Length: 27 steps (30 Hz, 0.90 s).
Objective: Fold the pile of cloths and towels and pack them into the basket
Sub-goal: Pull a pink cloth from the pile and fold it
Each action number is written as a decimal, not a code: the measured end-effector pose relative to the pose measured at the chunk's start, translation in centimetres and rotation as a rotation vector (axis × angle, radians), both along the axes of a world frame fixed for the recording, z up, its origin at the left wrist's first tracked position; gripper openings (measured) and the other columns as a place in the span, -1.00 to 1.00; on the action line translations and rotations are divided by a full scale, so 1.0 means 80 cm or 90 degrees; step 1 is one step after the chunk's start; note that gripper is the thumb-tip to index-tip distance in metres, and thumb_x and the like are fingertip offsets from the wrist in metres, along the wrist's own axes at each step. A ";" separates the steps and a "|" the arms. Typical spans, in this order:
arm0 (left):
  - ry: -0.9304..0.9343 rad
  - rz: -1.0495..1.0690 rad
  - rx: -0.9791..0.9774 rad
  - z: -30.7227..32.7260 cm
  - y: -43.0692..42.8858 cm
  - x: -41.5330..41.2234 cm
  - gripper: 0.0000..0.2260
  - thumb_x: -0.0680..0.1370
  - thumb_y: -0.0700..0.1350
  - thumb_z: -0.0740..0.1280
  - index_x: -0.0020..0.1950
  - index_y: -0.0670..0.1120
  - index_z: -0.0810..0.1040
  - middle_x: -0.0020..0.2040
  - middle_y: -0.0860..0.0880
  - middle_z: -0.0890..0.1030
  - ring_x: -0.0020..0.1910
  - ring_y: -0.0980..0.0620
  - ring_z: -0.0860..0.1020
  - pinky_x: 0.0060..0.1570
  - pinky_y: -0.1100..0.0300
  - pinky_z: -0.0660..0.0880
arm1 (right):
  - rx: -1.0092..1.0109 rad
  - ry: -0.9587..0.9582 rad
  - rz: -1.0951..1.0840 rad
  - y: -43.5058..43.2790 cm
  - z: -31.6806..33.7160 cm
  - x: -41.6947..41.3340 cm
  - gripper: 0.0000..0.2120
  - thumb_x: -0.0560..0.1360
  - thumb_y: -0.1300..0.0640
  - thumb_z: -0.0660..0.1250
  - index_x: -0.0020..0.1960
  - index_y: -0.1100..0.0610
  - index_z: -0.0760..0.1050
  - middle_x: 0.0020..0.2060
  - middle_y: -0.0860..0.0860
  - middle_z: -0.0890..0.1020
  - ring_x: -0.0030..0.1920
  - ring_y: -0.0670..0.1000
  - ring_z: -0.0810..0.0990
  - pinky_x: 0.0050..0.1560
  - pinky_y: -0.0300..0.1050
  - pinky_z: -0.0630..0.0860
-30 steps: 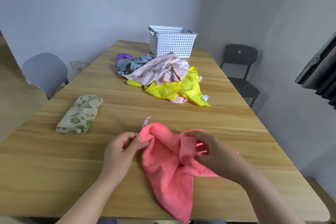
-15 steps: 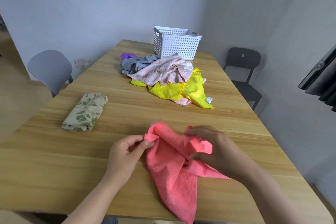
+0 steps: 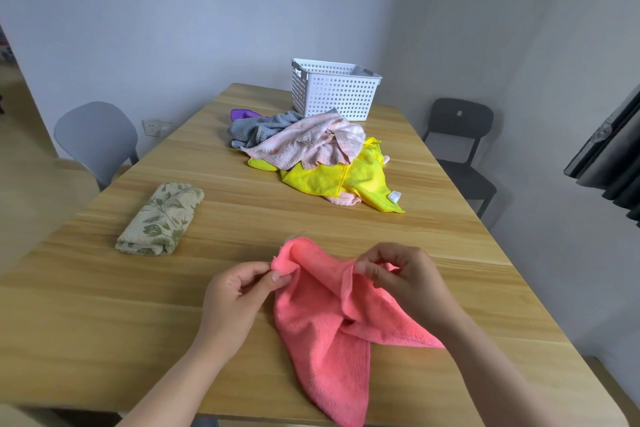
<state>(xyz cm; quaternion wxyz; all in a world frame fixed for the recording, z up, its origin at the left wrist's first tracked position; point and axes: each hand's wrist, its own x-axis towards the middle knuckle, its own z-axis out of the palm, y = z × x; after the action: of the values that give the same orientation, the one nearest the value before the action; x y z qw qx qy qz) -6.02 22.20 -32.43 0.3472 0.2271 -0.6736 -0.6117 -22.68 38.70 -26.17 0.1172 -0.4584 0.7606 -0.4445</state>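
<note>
A coral pink cloth [image 3: 322, 319] lies crumpled near the table's front edge, its lower tip hanging past the edge. My left hand [image 3: 239, 298] pinches its upper left corner between thumb and fingers. My right hand [image 3: 401, 274] pinches a fold along its top edge. A pile of unfolded cloths [image 3: 311, 152], grey, pale pink and yellow, lies in the middle of the table. Behind it stands a white perforated basket [image 3: 334, 94]; its inside is hidden from here. A folded leaf-print towel [image 3: 161, 220] rests on the left side.
The wooden table [image 3: 104, 305] runs away from me toward the wall. A grey chair [image 3: 97, 139] stands at the left, a black chair [image 3: 457, 142] at the right. A dark curtain [image 3: 613, 156] hangs at the far right.
My right hand has shifted its pinch along the pink cloth's top edge and lifted the fold slightly. My left hand keeps its corner. The view has tilted a little.
</note>
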 end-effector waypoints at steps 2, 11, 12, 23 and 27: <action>0.014 0.000 0.024 0.004 0.005 0.001 -0.91 0.48 -0.23 0.38 -0.11 -0.13 0.68 -0.16 -0.04 0.71 -0.04 0.02 0.67 -0.04 0.39 0.49 | -0.026 0.021 0.003 0.001 0.011 0.007 -0.84 0.48 0.23 0.38 -0.25 0.04 0.55 -0.33 -0.01 0.63 -0.31 -0.01 0.55 -0.22 0.03 0.50; 0.050 -0.042 0.080 0.033 0.053 0.001 -0.90 0.43 -0.07 0.43 -0.10 -0.02 0.71 -0.12 -0.05 0.71 -0.03 -0.05 0.65 0.07 0.00 0.55 | -0.005 0.198 -0.111 -0.015 0.038 0.055 -0.83 0.37 -0.02 0.48 -0.26 -0.03 0.50 -0.44 -0.14 0.55 -0.30 -0.15 0.51 -0.35 -0.35 0.37; 0.053 -0.043 0.101 0.034 0.056 0.002 -0.89 0.41 -0.05 0.46 -0.10 -0.02 0.70 -0.12 -0.06 0.70 -0.02 -0.09 0.65 0.11 -0.07 0.53 | 0.002 0.199 -0.122 -0.016 0.032 0.056 -0.84 0.38 0.00 0.49 -0.24 -0.01 0.51 -0.41 -0.13 0.56 -0.28 -0.13 0.51 -0.32 -0.33 0.37; 0.046 -0.071 0.150 0.037 0.065 0.006 -0.93 0.43 -0.20 0.41 -0.13 -0.13 0.68 -0.25 -0.09 0.66 -0.22 0.03 0.59 -0.04 0.03 0.54 | -0.073 0.192 -0.192 -0.027 -0.005 0.077 -0.80 0.40 0.10 0.47 -0.32 0.03 0.47 -0.39 -0.12 0.51 -0.29 -0.10 0.49 -0.33 -0.32 0.36; 0.054 -0.085 0.100 0.040 0.069 0.007 -0.93 0.48 -0.22 0.39 -0.14 -0.14 0.68 -0.27 -0.04 0.66 -0.25 0.10 0.60 -0.19 0.27 0.51 | -0.088 0.193 -0.201 -0.030 -0.007 0.079 -0.80 0.41 0.10 0.46 -0.32 0.06 0.48 -0.42 -0.11 0.51 -0.32 -0.07 0.48 -0.35 -0.31 0.35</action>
<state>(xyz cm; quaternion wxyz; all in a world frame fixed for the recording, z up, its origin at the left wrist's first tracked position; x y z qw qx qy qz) -5.48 27.69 -29.25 0.3153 0.1819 -0.6217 -0.6935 -16.38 36.28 -26.70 -0.1014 -0.4025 0.7993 -0.4345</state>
